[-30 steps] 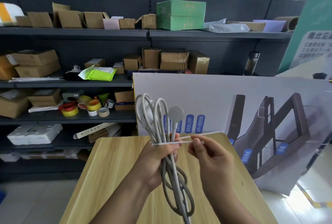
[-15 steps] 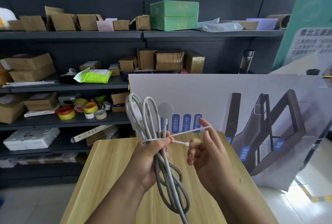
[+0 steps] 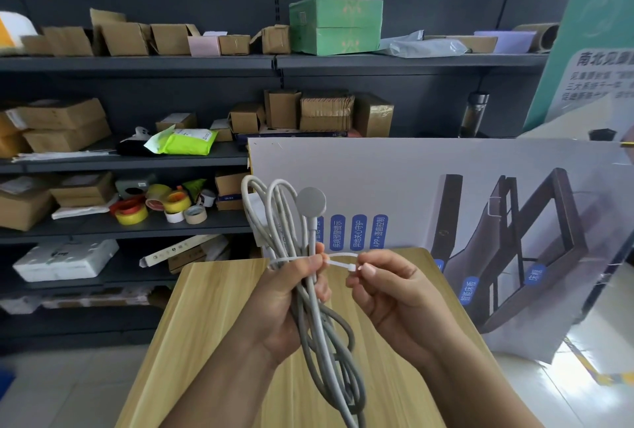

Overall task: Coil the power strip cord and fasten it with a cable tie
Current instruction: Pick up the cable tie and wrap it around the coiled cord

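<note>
My left hand [image 3: 284, 304] is closed around the middle of a coiled grey-white cord [image 3: 274, 218], held upright over the wooden table [image 3: 212, 318]. Loops rise above the fist and more loops hang below it. A round grey disc end [image 3: 311, 200] sticks up beside the top loops. A white cable tie [image 3: 338, 260] wraps the bundle just above my left fingers. My right hand [image 3: 391, 293] pinches the tie's head and tail to the right of the bundle.
Dark shelves [image 3: 137, 64] behind the table carry cardboard boxes, a green box [image 3: 336, 24] and tape rolls [image 3: 161, 206]. A large printed board [image 3: 446, 194] leans against the table's far right edge. Tiled floor lies on both sides.
My right hand has closed onto the cable tie near its head, and the tie's long tail no longer sticks out to the right. The bundle stays in my left hand.
</note>
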`<state>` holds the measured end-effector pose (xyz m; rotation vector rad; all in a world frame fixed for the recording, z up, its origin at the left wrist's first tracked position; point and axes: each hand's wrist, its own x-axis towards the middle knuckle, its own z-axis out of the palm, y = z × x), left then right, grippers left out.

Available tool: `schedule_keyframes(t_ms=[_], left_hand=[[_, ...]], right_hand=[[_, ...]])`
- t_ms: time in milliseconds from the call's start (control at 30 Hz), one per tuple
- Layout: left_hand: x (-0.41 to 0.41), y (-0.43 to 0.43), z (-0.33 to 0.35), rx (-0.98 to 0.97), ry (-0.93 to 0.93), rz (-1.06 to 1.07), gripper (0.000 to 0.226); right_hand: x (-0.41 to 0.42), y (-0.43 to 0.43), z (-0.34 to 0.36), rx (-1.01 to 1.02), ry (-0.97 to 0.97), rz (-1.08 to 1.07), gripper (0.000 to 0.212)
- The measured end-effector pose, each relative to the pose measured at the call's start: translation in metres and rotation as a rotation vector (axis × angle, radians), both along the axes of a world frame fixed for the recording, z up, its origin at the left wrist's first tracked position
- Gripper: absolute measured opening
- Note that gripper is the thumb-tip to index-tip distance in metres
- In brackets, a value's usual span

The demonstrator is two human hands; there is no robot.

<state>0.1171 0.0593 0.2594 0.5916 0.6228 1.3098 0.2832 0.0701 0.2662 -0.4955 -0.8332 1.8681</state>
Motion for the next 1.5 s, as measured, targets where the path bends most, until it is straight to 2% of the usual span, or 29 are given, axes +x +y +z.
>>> schedule_keyframes(t_ms=[133, 333, 533, 800, 900, 1200, 1333, 1433, 1500], left_hand=[[0.001, 0.0, 0.0, -0.007, 0.026, 0.048, 0.016], [0.002, -0.002, -0.001, -0.03, 0.043, 0.069, 0.022], [0.002, -0.005, 0.001, -0.037, 0.052, 0.08, 0.014], [0.003, -0.007, -0.001, -0.004, 0.088, 0.092, 0.033], [0.002, -0.009, -0.001, 0.002, 0.1, 0.103, 0.039], [0.009, -0.014, 0.002, 0.019, 0.16, 0.26, 0.03], [0.012, -0.019, 0.004, 0.034, 0.285, 0.367, 0.016], [0.013, -0.021, 0.005, 0.048, 0.398, 0.44, 0.019], [0.014, -0.022, 0.007, 0.061, 0.426, 0.473, 0.021]], right_hand=[[-0.003, -0.005, 0.002, -0.003, -0.001, -0.012, 0.045], [-0.003, -0.01, 0.005, 0.008, 0.023, -0.008, 0.039], [-0.002, -0.013, 0.006, -0.02, 0.04, -0.002, 0.037], [-0.002, -0.017, 0.007, -0.031, 0.031, -0.024, 0.03], [-0.001, -0.018, 0.006, -0.037, 0.022, -0.033, 0.034], [0.0, -0.021, 0.005, -0.049, -0.008, -0.039, 0.043], [0.0, -0.024, 0.007, -0.019, -0.127, -0.095, 0.037], [-0.002, -0.028, 0.009, 0.055, -0.328, -0.186, 0.041], [-0.005, -0.03, 0.01, 0.106, -0.396, -0.253, 0.042]])
